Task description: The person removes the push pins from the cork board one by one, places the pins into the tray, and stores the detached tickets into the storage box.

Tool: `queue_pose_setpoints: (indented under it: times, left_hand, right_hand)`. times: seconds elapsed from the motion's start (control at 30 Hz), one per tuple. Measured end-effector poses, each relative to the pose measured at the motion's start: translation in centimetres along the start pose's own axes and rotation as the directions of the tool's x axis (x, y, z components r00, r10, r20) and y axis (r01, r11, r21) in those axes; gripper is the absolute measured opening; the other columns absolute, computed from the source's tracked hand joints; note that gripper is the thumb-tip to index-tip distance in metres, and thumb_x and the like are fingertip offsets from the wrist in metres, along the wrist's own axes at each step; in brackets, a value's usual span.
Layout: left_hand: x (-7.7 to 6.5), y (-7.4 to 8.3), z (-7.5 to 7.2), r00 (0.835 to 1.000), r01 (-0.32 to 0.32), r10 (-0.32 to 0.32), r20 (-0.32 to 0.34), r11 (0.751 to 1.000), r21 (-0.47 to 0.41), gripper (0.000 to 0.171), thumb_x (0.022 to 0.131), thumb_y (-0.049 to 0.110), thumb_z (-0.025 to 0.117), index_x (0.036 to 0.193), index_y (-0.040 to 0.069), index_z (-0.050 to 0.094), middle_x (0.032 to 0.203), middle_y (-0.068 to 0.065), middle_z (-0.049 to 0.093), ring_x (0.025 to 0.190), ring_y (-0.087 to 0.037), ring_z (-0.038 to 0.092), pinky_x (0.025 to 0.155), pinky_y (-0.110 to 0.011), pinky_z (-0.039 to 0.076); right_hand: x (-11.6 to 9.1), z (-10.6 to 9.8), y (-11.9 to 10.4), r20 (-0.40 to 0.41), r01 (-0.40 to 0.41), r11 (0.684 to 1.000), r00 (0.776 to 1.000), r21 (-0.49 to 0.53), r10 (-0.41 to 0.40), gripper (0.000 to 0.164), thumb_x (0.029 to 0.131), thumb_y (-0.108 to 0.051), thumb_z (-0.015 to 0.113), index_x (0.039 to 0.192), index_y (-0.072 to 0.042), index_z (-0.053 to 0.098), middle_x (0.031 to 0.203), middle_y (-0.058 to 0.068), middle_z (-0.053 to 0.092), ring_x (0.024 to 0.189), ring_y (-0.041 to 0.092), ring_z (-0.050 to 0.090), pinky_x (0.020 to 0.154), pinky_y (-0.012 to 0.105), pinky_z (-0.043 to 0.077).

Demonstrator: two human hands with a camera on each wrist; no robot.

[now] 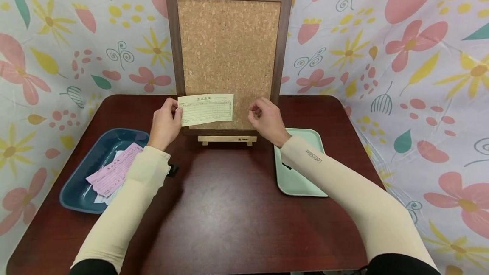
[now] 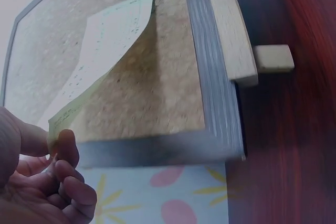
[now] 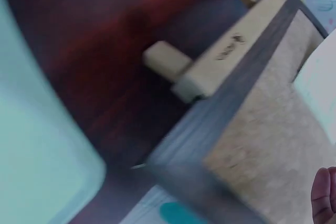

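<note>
A pale yellow-green printed slip (image 1: 206, 109) lies in front of the lower cork board (image 1: 229, 46). My left hand (image 1: 166, 124) pinches its left edge between thumb and fingers. From the left wrist view, the slip (image 2: 113, 40) bows away from the cork, with a shadow beneath it. My right hand (image 1: 268, 120) is before the board's lower right, apart from the slip, its fingers bent toward the thumb. Whether something small sits between those fingers cannot be made out. Only fingertips (image 3: 322, 195) of it show in the right wrist view.
The framed board leans on a small wooden stand (image 1: 227, 139). On the left, a dark blue tray (image 1: 76, 181) holds pink and white printed slips (image 1: 114, 171). A pale green tray (image 1: 302, 183) lies right, partly under my right forearm, with a small dark item (image 1: 286, 166) in it.
</note>
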State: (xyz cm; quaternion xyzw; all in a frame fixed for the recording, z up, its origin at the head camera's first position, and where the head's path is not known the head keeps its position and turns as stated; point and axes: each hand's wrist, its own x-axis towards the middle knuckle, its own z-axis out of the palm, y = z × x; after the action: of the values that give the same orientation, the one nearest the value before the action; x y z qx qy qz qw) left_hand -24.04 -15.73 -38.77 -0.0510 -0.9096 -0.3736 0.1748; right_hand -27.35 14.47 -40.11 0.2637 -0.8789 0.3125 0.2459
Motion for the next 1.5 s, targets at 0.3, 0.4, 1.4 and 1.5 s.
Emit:
queue_pose_setpoints:
  times: [0.3,0.4,1.4,1.5]
  left_hand:
    - [-2.6,-3.0,-4.4,0.998,0.040,-0.036,-0.061,0.997,0.070,0.020,0.096,0.017,0.051,0.107,0.000,0.053,0.092,-0.018,0.065,0.075,-0.031,0.058,0.069,-0.042,0.043]
    - [-3.7,-4.1,-6.6,0.995,0.084,-0.077,-0.069,0.990,0.109,0.022,0.095,0.016,0.052,0.108,-0.002,0.053,0.091,-0.020,0.064,0.075,-0.031,0.059,0.066,-0.041,0.042]
    - [-12.1,-12.5,-16.3,0.811,0.532,-0.584,0.019,0.751,0.391,0.051,0.085,0.017,0.053,0.119,-0.017,0.037,0.100,-0.039,0.046,0.091,-0.057,0.041,0.074,-0.061,0.035]
    - [-12.4,-12.7,-16.1,0.806,0.524,-0.590,0.043,0.745,0.413,0.055,0.084,0.019,0.055,0.119,-0.018,0.035,0.099,-0.041,0.045,0.090,-0.056,0.041,0.074,-0.061,0.035]
  right_hand:
    - [-3.5,-2.0,2.8,-0.006,-0.081,0.997,0.997,-0.015,0.081,0.006,0.082,-0.002,0.063,0.085,-0.007,0.061,0.082,0.002,0.053,0.069,0.013,0.054,0.062,0.029,0.047]
    - [-4.3,-2.5,3.5,0.006,-0.112,0.993,0.994,-0.040,0.113,0.005,0.081,-0.003,0.063,0.085,-0.006,0.061,0.081,0.002,0.053,0.069,0.014,0.054,0.062,0.030,0.046]
    - [-10.1,-4.6,8.5,0.284,-0.280,0.950,0.907,-0.140,0.310,0.005,0.078,0.001,0.063,0.080,-0.002,0.063,0.075,0.007,0.062,0.069,0.020,0.059,0.063,0.035,0.047]
    - [-10.4,-4.6,8.5,0.309,-0.282,0.946,0.896,-0.161,0.319,0.006,0.077,0.002,0.063,0.077,-0.004,0.062,0.073,0.006,0.061,0.068,0.019,0.058,0.062,0.035,0.046]
